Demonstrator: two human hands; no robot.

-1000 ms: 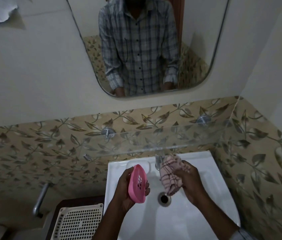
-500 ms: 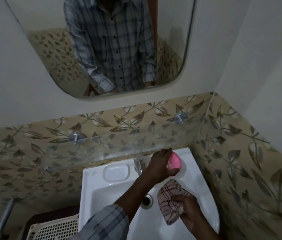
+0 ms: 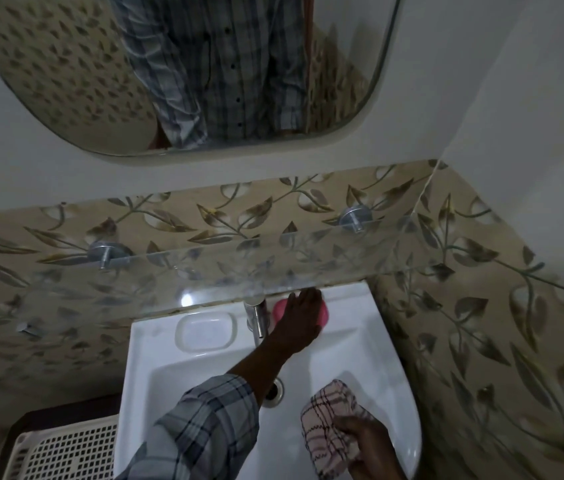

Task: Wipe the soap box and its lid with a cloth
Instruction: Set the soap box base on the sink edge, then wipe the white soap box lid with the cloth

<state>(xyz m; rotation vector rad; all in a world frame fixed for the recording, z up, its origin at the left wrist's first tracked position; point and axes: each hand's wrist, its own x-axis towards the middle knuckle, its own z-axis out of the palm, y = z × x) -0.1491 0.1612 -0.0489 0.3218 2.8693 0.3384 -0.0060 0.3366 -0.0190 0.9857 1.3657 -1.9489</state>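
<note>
The pink plastic soap box piece (image 3: 279, 310) lies on the back right ledge of the white sink (image 3: 360, 344), just right of the tap. My left hand (image 3: 299, 320) reaches across the basin and covers it from above, fingers wrapped over it, so only its left and right ends show. Whether it is the box or its lid I cannot tell. My right hand (image 3: 367, 445) grips a bunched pink checked cloth (image 3: 329, 420) low over the front right of the basin, apart from the pink piece.
A chrome tap (image 3: 258, 317) stands at the sink's back middle, with a moulded soap recess (image 3: 204, 330) to its left. A glass shelf (image 3: 204, 271) overhangs the sink's rear edge. The drain (image 3: 275, 393) is mid-basin. A white perforated basket (image 3: 66, 452) sits lower left. Tiled wall closes the right side.
My left hand carried the pink piece from mid-basin to the back right ledge and lowered it there. My right hand drew the cloth down toward the sink's front right.
</note>
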